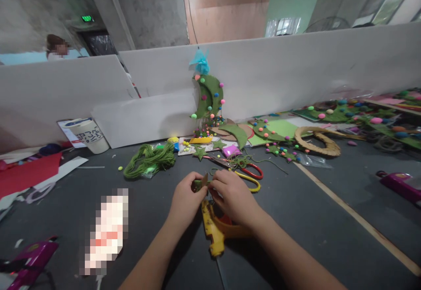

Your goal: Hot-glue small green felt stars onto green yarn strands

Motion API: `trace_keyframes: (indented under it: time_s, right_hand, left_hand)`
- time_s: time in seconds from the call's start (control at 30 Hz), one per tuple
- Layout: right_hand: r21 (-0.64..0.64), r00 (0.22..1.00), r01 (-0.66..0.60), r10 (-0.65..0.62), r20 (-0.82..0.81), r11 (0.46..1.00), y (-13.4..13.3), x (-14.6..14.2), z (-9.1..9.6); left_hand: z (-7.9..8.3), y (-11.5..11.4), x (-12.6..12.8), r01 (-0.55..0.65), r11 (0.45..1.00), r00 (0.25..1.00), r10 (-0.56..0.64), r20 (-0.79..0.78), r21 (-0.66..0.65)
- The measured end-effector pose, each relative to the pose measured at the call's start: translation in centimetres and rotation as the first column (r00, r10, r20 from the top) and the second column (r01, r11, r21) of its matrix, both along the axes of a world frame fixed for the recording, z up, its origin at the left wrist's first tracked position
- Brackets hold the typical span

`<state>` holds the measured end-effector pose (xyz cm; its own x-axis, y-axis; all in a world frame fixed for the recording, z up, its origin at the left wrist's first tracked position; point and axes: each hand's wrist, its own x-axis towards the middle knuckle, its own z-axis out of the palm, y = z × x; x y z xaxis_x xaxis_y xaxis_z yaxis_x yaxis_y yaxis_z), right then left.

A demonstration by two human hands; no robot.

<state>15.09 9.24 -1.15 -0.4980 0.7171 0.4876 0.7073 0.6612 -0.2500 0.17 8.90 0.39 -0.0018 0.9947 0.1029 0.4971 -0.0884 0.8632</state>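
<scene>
My left hand (189,196) is closed, thumb and fingers pinching a small green and brown piece (204,180) that looks like card with green covering. Close by on the right, my right hand (235,196) has its fingers bunched at that piece's edge; whatever lies between them is hidden. Just below both hands is a yellow glue gun (212,233), lying on the dark table. Beyond the right hand rest scissors with red handles (256,171) and another pair with yellow handles (252,185). Loose green yarn (241,160) tangles over the blades.
A skein of green yarn (149,160) lies to the left. Behind the hands, a green crescent with pom-poms (210,95) stands against the white partition (279,75). Purple glue guns (401,187) sit at both sides. A lit phone-like shape (107,235) is blurred.
</scene>
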Motion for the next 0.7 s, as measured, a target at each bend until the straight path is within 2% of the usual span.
trace_keyframes:
  time_s: [0.1, 0.23, 0.33, 0.47, 0.53, 0.57, 0.63, 0.7]
  right_hand:
    - [0.027, 0.999, -0.031, 0.030, 0.040, 0.999, 0.0, 0.1, 0.1]
    - [0.027, 0.998, -0.066, 0.066, 0.000, 0.997, -0.2, 0.3, 0.6]
    - [-0.087, 0.987, -0.079, 0.066, -0.147, 0.993, -0.2, 0.5, 0.9]
    - [-0.293, 0.929, -0.152, 0.034, -0.369, 0.944, 0.2, 1.2, 1.2]
    - [-0.435, 0.881, -0.216, -0.018, -0.472, 0.874, 0.5, 1.5, 1.2]
    - [-0.506, 0.853, -0.260, -0.049, -0.519, 0.822, 0.7, 1.7, 1.2]
    - [-0.615, 0.785, -0.381, -0.110, -0.609, 0.691, 1.1, 1.9, 1.0]
    - [-0.653, 0.699, -0.511, -0.172, -0.695, 0.559, 1.3, 1.9, 0.7]
  left_hand:
    - [-0.3, 0.3, -0.2, 0.061, 0.994, 0.997, -0.056, 0.047, -0.092]
    - [-0.4, 0.4, -0.7, 0.209, 0.935, 0.941, -0.113, 0.320, -0.286]
    - [-0.2, 0.4, -1.0, 0.309, 0.893, 0.869, -0.126, 0.478, -0.326]
    - [0.2, 0.2, -1.2, 0.373, 0.845, 0.839, -0.132, 0.528, -0.382]
    - [0.3, 0.2, -1.3, 0.401, 0.828, 0.827, -0.143, 0.543, -0.392]
    - [0.4, 0.1, -1.3, 0.415, 0.820, 0.820, -0.151, 0.552, -0.393]
    - [0.4, 0.1, -1.3, 0.437, 0.811, 0.804, -0.160, 0.572, -0.388]
    - [0.3, 0.0, -1.3, 0.461, 0.804, 0.780, -0.166, 0.603, -0.375]
